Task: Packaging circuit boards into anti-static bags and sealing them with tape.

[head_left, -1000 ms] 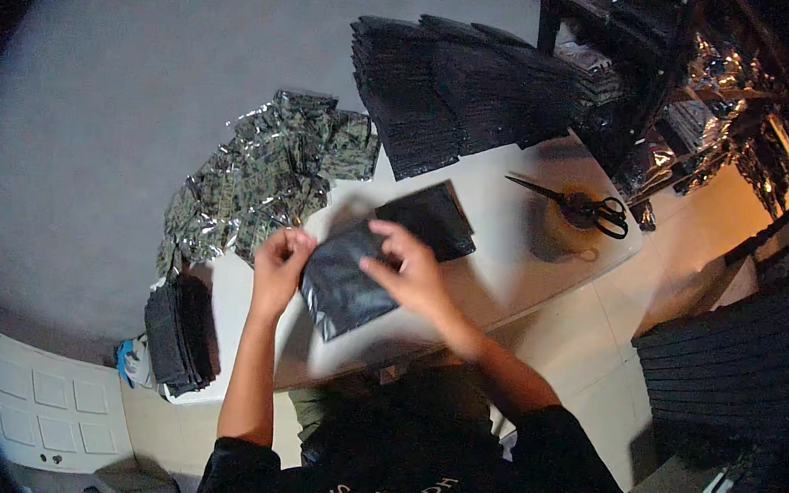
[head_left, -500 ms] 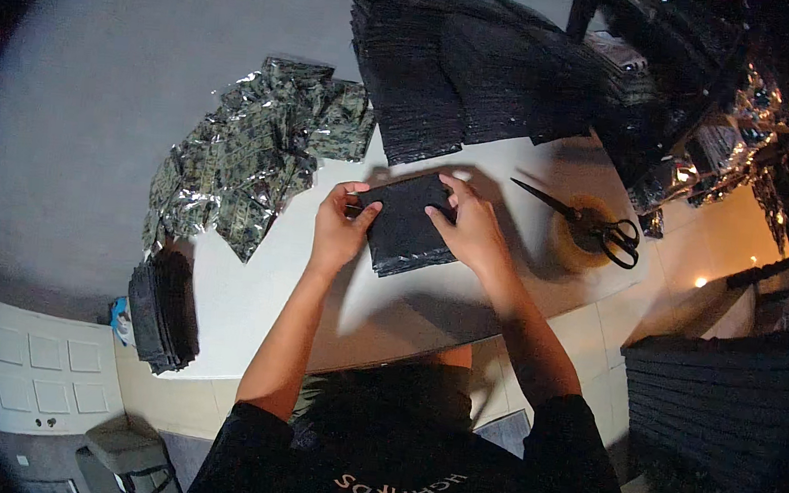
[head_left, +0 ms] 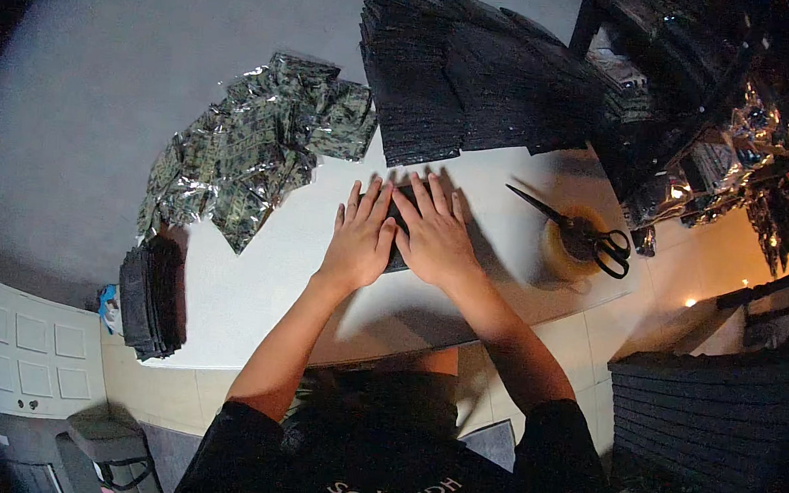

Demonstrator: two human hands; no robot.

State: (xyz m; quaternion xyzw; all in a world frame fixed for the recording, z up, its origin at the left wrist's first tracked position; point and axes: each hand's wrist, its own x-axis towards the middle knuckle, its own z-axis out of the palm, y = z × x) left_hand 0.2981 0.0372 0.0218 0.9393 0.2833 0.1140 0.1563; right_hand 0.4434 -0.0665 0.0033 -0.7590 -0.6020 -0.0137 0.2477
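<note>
Both palms lie flat on a black folded packet (head_left: 397,262) on the white table, covering most of it. My left hand (head_left: 357,242) rests on its left side, fingers stretched out and pointing away from me. Beside it, my right hand (head_left: 438,239) presses on the right side with fingers spread, and the two thumbs nearly meet. Only a dark strip between the hands and a bit of the near edge show. The packet looks like a garment in thin plastic, though its kind is hard to make out.
Shiny plastic-wrapped camouflage packets (head_left: 269,130) lie fanned out at the far left. Overlapping black packets (head_left: 482,77) fill the far edge. Black scissors (head_left: 609,249) rest on a yellowish tape roll (head_left: 561,252) at right. A dark stack (head_left: 150,300) stands at the table's left end.
My hands have gone from pinching the packet's far corners to lying flat on top of it, closer together. The view has shifted slightly.
</note>
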